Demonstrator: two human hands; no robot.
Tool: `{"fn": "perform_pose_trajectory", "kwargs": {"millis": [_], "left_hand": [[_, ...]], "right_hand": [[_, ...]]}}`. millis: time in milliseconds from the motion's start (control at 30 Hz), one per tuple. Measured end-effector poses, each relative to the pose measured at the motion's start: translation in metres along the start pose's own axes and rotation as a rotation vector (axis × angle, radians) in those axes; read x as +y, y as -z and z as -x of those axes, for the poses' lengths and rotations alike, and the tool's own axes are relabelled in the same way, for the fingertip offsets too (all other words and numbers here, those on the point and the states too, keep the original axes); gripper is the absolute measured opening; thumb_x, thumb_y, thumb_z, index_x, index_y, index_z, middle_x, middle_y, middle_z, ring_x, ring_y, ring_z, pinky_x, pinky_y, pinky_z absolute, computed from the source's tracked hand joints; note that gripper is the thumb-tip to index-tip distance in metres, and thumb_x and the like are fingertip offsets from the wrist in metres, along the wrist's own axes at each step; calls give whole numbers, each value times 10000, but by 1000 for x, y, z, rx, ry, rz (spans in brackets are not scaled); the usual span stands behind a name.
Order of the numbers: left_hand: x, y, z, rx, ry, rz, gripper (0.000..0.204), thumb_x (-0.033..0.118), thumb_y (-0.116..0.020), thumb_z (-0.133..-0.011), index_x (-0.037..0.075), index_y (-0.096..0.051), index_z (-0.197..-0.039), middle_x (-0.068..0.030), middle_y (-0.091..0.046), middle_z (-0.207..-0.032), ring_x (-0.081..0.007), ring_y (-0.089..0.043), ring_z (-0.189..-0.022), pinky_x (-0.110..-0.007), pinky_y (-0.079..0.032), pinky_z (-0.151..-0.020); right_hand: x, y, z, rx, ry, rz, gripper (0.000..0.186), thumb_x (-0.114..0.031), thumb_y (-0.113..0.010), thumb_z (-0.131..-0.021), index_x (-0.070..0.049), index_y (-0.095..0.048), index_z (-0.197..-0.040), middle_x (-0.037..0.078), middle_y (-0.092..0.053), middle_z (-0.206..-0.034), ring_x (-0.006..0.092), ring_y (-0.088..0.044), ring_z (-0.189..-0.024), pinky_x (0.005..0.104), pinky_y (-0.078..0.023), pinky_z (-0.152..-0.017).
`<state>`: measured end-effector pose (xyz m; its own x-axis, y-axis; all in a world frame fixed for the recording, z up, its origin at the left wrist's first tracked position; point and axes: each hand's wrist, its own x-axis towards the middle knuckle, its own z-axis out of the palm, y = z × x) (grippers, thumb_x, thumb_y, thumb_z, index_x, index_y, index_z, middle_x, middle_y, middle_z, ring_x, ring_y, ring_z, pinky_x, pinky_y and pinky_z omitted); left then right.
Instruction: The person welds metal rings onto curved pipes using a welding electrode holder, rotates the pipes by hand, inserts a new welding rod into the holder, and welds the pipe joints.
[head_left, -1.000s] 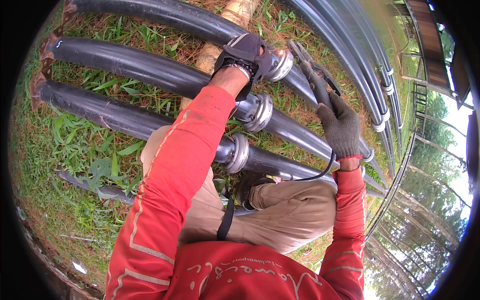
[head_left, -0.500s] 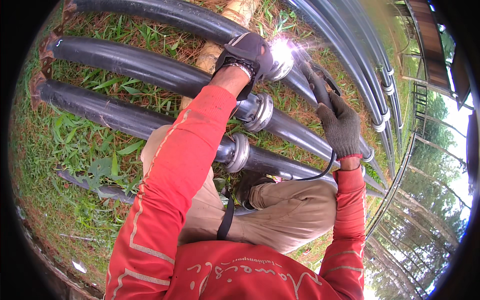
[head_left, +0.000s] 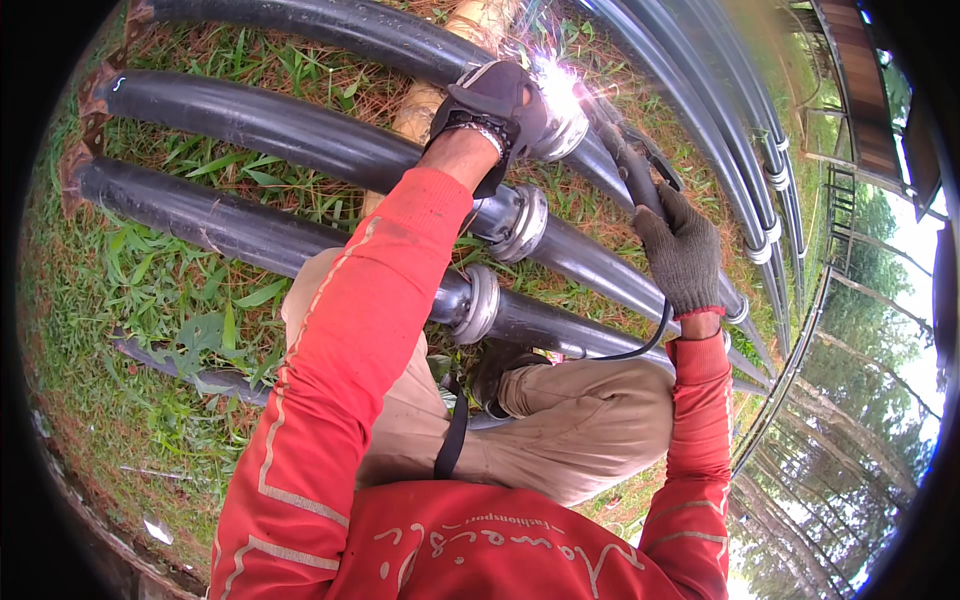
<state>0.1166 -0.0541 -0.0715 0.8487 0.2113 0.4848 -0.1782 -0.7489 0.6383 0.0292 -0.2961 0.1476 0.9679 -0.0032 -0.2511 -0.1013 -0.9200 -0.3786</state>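
My right hand (head_left: 685, 250), in a grey-green knitted glove with a red cuff, is closed around the dark handle of a welding electrode holder (head_left: 630, 165). A thin black cable (head_left: 655, 335) hangs below that hand. Past the holder's tip, a bright white-violet arc (head_left: 558, 85) throws sparks at the metal collar (head_left: 566, 132) of the farthest black pipe (head_left: 330, 30). The glare hides the exact contact point. My left hand (head_left: 487, 115), in a dark glove with a bracelet at the wrist, is over the pipes beside this collar. Its fingers are mostly hidden.
Two more black pipes, the middle one (head_left: 260, 125) and the nearest one (head_left: 210, 215), lie alongside, each with a metal collar. A wooden log (head_left: 418, 108) passes beneath them on grass and pine needles. Long black pipes (head_left: 690, 110) run along the right, near a wooden building (head_left: 865, 90).
The arc has spread upward, with more sparks flying up and away from the collar. Both hands have stayed in nearly the same place.
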Motion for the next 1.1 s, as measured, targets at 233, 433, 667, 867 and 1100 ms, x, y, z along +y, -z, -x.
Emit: {"fn": "perform_pose_trajectory", "kwargs": {"millis": [233, 433, 667, 867, 1100], "left_hand": [[-4, -28, 6, 225, -138, -33, 429, 358, -587, -1025, -10, -770, -903, -247, -735, -797, -384, -743, -733, -504, -573, -670], [22, 7, -12, 45, 107, 42, 408, 337, -595, -1017, -12, -766, -892, -245, -731, -783, -395, -748, -729, -510, -565, -658], [52, 90, -48, -611, 438, 76, 408, 356, -590, -1013, -4, -779, -987, -271, -744, -892, -416, -765, -852, -515, -578, -752], [58, 105, -54, -646, 455, 66, 403, 358, -589, -1002, 20, -795, -1078, -272, -770, -1013, -436, -774, -973, -511, -590, -859], [60, 109, -56, -660, 454, 55, 408, 358, -589, -996, 36, -803, -1125, -272, -785, -1080, -444, -776, -1035, -509, -595, -912]], "right_hand": [[10, 1, 0, 55, -11, 12, 583, -332, -793, -968, 25, -724, -1424, 203, -834, -989, 270, -836, -934, 400, -620, -867], [4, 3, 0, 86, 16, -2, 541, -321, -791, -956, 13, -749, -1380, 217, -825, -983, 280, -836, -944, 404, -618, -872], [10, 2, -1, 63, 39, 11, 492, -314, -798, -945, -32, -768, -1347, 203, -813, -945, 279, -832, -908, 412, -609, -831], [6, 3, 0, 38, 13, 10, 488, -312, -795, -956, -32, -764, -1354, 185, -819, -937, 265, -829, -883, 409, -610, -823], [11, 1, -1, 59, 30, 17, 531, -322, -809, -956, -20, -752, -1390, 193, -832, -970, 276, -838, -922, 409, -619, -847]]}}
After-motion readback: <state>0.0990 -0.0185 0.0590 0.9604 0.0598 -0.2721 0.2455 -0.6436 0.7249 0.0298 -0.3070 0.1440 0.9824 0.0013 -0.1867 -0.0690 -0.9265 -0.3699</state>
